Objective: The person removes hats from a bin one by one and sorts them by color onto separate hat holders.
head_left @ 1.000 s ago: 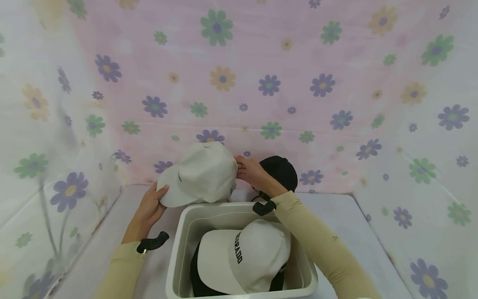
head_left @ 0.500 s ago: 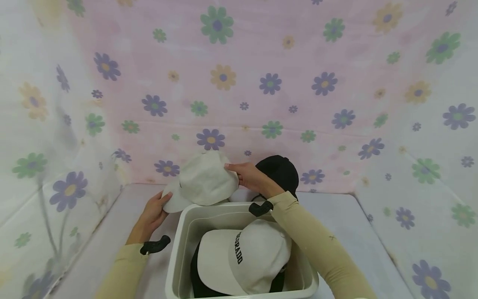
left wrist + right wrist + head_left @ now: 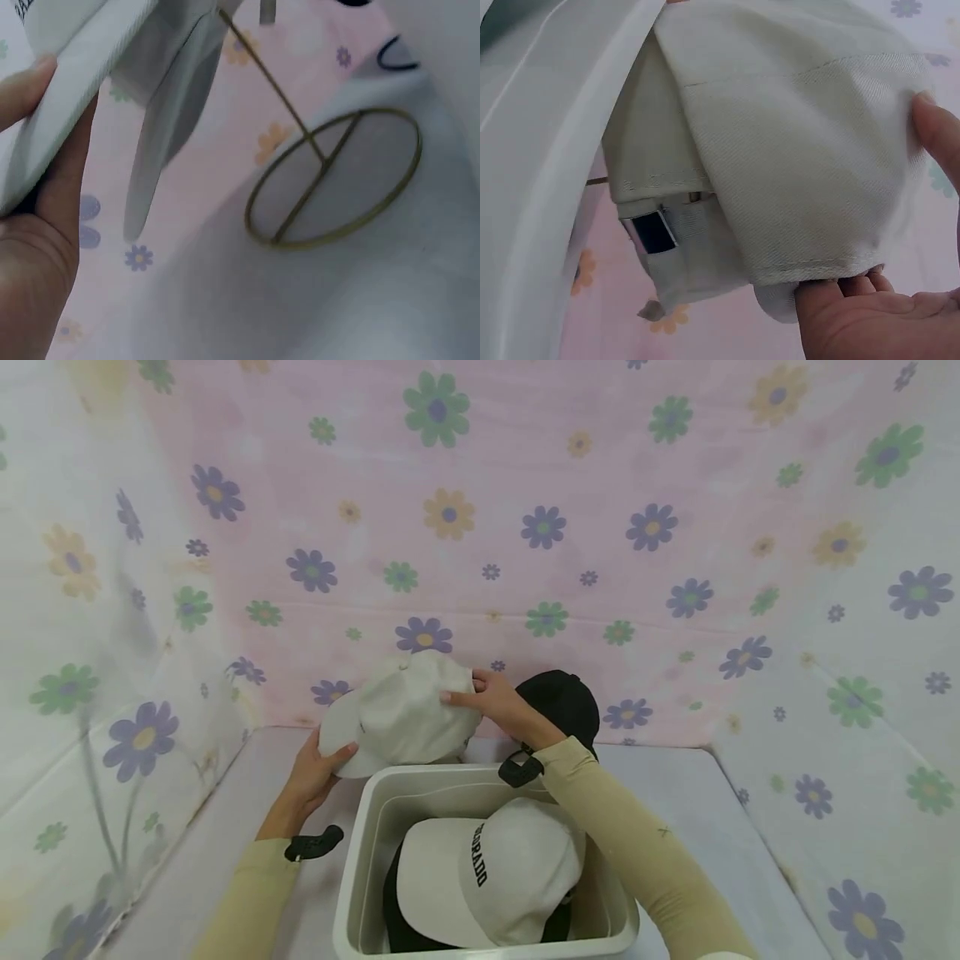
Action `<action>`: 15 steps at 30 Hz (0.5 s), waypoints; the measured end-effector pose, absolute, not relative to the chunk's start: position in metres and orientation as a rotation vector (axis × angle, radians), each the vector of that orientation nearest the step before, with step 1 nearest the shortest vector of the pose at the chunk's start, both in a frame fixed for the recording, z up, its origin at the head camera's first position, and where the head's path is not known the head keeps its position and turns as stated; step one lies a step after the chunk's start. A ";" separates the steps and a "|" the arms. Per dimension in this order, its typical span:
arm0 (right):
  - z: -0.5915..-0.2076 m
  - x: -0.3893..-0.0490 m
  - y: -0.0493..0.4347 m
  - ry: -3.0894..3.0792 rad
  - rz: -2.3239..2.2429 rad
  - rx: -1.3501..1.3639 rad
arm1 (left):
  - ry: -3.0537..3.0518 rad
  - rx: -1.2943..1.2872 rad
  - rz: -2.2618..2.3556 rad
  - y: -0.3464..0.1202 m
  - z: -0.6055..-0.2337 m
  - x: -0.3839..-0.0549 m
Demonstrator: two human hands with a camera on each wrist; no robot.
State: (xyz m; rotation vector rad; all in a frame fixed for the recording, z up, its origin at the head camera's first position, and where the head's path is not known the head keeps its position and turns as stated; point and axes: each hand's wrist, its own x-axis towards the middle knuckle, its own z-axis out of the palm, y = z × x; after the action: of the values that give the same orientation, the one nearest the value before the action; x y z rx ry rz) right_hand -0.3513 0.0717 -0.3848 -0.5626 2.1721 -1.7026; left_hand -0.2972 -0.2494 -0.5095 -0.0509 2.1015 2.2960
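- The pale bin [image 3: 351, 868] before you contains the lettered cap [image 3: 491, 872].
- The plain-backed cap [image 3: 412, 714] is just beyond the bin, left of centre.
- Your right hand [image 3: 504, 703] pinches its back edge.
- Your left hand [image 3: 309, 774] grips its brim.

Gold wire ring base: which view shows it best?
Left wrist: the whole ring base, crossbar included, is unobstructed. Head: I can't make it out around the held white cap. Right wrist: no ring visible, only a thin bar that may belong to it.
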 end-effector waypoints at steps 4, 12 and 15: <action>-0.395 -0.352 0.071 2.172 -1.662 -0.599 | 2.172 -0.057 2.220 -0.251 -0.523 -0.300; -0.411 -0.350 0.074 2.182 -1.610 -0.625 | 2.204 -0.130 2.117 -0.248 -0.541 -0.295; -0.406 -0.350 0.074 2.162 -1.644 -0.611 | 2.156 -0.195 2.165 -0.246 -0.532 -0.295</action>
State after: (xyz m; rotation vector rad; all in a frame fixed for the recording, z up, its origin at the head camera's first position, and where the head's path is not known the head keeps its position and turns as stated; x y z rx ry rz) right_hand -0.3497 0.0737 -0.4063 -0.6106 2.1622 -1.6436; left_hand -0.2949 -0.2463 -0.5321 -0.1947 2.1563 2.1646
